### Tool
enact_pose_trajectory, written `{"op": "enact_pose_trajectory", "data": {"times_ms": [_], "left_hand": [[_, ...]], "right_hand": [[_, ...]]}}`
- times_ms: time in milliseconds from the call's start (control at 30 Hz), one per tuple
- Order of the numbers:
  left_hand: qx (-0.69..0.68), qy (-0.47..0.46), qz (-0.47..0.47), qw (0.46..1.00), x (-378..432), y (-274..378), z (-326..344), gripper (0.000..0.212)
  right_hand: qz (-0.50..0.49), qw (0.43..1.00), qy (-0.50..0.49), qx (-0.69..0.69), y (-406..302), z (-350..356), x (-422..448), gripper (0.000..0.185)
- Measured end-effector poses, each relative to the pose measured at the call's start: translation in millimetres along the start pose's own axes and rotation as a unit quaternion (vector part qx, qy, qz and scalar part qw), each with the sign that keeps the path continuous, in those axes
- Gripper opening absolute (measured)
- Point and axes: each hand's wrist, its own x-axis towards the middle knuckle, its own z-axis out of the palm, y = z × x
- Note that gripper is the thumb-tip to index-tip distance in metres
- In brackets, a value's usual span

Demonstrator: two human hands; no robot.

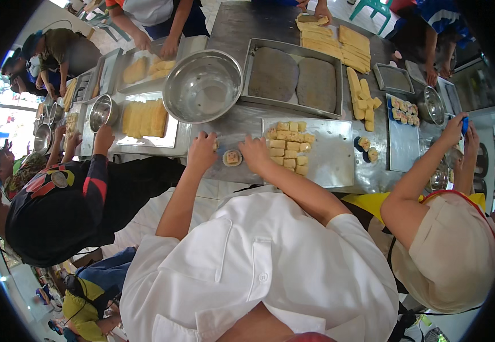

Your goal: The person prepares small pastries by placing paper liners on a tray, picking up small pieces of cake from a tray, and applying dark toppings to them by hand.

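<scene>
A small cake piece with coloured specks sits in a white paper baking cup (232,158) on the metal table, between my hands. My left hand (203,150), left of the cup, has its fingers curled around a small pale piece (216,145) that is mostly hidden. On the cup's other side is my right hand (254,154), fingers bent, fingertips close to the cup's rim; whether they touch it or hold anything is unclear. Just right of that hand, rows of cut yellow cake pieces (291,144) lie on a flat metal tray (331,158).
A large steel bowl (203,86) and a deep baking pan (342,85) with two brown slabs stand beyond my hands. Sliced yellow cake (145,119) lies on a tray at left. Finished cups (372,154) sit at right. Co-workers' arms (435,147) reach in on both sides.
</scene>
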Motion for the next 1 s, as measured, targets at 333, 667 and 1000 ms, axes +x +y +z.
{"op": "enact_pose_trajectory", "data": {"times_ms": [333, 667, 1000], "left_hand": [[0.028, -0.016, 0.08, 0.996, 10.0, 49.6, -25.6, 0.045], [-0.036, -0.051, 0.338, 0.939, 83.0, 235.9, 25.7, 0.045], [-0.037, -0.167, 0.419, 0.892, 75.8, 392.1, 132.4, 0.045]], "right_hand": [[0.165, 0.981, 0.009, 0.107, 47.9, -55.8, -4.0, 0.031], [0.49, 0.871, 0.024, 0.024, 195.1, -80.3, -161.4, 0.035], [0.626, 0.778, -0.005, 0.058, 245.3, -24.4, -262.6, 0.035]]}}
